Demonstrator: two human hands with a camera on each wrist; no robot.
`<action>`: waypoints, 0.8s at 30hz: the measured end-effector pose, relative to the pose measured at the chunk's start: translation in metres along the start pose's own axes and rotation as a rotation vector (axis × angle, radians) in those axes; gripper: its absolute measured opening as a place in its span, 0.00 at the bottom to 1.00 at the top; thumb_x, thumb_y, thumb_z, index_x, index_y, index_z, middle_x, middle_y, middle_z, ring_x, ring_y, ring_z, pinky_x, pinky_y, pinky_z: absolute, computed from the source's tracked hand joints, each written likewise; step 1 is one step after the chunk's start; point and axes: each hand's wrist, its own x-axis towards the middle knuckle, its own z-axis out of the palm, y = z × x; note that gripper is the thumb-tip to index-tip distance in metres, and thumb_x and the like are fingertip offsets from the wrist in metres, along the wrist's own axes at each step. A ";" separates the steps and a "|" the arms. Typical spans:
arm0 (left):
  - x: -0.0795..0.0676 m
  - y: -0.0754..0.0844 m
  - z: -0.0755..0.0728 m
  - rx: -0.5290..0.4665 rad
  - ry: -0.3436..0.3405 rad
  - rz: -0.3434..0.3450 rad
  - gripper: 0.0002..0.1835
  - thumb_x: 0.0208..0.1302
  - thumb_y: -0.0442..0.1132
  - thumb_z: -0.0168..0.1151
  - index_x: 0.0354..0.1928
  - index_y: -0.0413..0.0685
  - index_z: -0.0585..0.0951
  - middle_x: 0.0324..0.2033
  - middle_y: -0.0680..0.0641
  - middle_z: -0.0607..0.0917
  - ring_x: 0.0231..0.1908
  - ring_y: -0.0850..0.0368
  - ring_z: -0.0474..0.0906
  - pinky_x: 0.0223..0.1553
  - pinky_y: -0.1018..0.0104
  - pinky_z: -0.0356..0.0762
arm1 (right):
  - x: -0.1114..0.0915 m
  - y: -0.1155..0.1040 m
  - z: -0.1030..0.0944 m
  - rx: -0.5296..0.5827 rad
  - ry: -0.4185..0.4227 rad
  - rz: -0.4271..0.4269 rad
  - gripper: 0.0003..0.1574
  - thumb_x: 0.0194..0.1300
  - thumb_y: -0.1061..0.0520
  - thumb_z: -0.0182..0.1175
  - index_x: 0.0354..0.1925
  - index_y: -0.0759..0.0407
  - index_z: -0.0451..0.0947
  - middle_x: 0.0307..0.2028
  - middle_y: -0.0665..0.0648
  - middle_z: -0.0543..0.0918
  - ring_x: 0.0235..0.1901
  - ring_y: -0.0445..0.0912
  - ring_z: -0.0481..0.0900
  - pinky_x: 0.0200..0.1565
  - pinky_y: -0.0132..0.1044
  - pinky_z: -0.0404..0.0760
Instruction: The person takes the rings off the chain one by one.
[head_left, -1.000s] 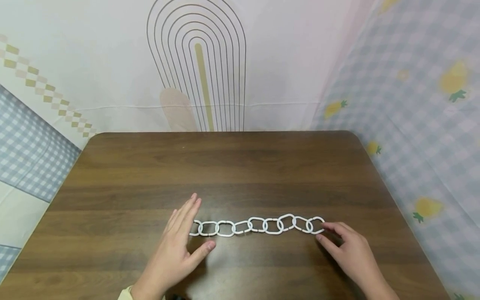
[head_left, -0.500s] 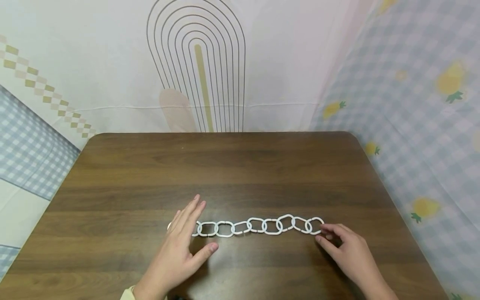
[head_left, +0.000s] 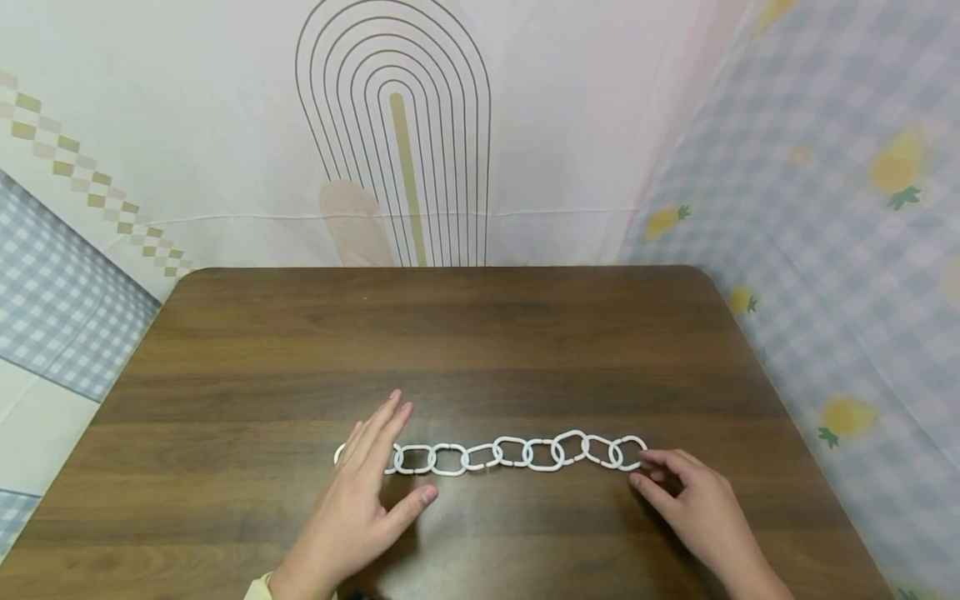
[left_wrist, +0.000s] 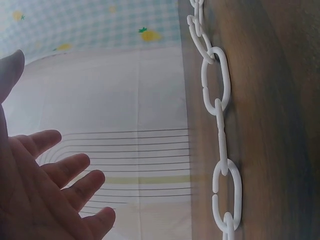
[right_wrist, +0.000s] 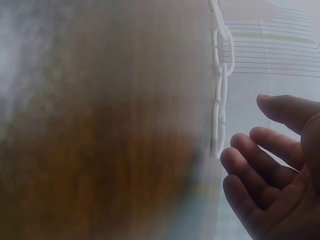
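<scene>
A white plastic chain point(head_left: 546, 469) of several oval links lies stretched from left to right, slightly wavy, across the brown table. My left hand point(head_left: 348, 508) hovers over its left part with fingers extended and thumb spread, hiding some links; one end link peeks out beyond the fingers. In the left wrist view that hand point(left_wrist: 45, 190) is apart from the chain point(left_wrist: 238, 200). At the other end, my right hand point(head_left: 701, 504) has its fingertips beside the last link. The right wrist view shows the thumb and loosely bent fingers of this hand point(right_wrist: 280, 185) holding nothing, close to the chain point(right_wrist: 223, 95).
The wooden table point(head_left: 450, 333) has rounded far corners. Behind it hangs a pale cloth point(head_left: 562, 125) with arch lines. A blue checked cloth point(head_left: 810, 217) with pineapples hangs along the right side, and another checked cloth point(head_left: 60, 275) at the left.
My left hand has shifted slightly right, and the chain's left end link now shows past its fingers. My right fingertips look a little further off the last link. The chain lies much the same.
</scene>
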 end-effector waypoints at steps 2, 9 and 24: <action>0.000 0.000 0.000 0.001 0.011 0.010 0.48 0.62 0.57 0.69 0.78 0.51 0.58 0.77 0.47 0.58 0.73 0.45 0.59 0.75 0.50 0.47 | 0.000 0.000 0.000 0.002 0.001 -0.001 0.17 0.55 0.54 0.76 0.44 0.54 0.87 0.34 0.41 0.84 0.33 0.37 0.79 0.36 0.36 0.80; 0.002 0.001 0.001 -0.012 0.013 0.003 0.47 0.62 0.56 0.69 0.78 0.52 0.57 0.76 0.48 0.59 0.73 0.45 0.58 0.75 0.51 0.46 | 0.000 -0.001 -0.001 0.013 -0.004 0.006 0.17 0.56 0.55 0.76 0.44 0.55 0.87 0.34 0.41 0.84 0.33 0.36 0.79 0.35 0.35 0.80; 0.004 0.003 0.000 -0.005 0.013 0.005 0.49 0.60 0.53 0.71 0.78 0.51 0.57 0.76 0.47 0.60 0.74 0.46 0.58 0.75 0.51 0.46 | 0.001 0.000 0.003 0.017 0.024 -0.018 0.17 0.53 0.57 0.77 0.43 0.55 0.86 0.34 0.42 0.84 0.33 0.37 0.80 0.36 0.35 0.81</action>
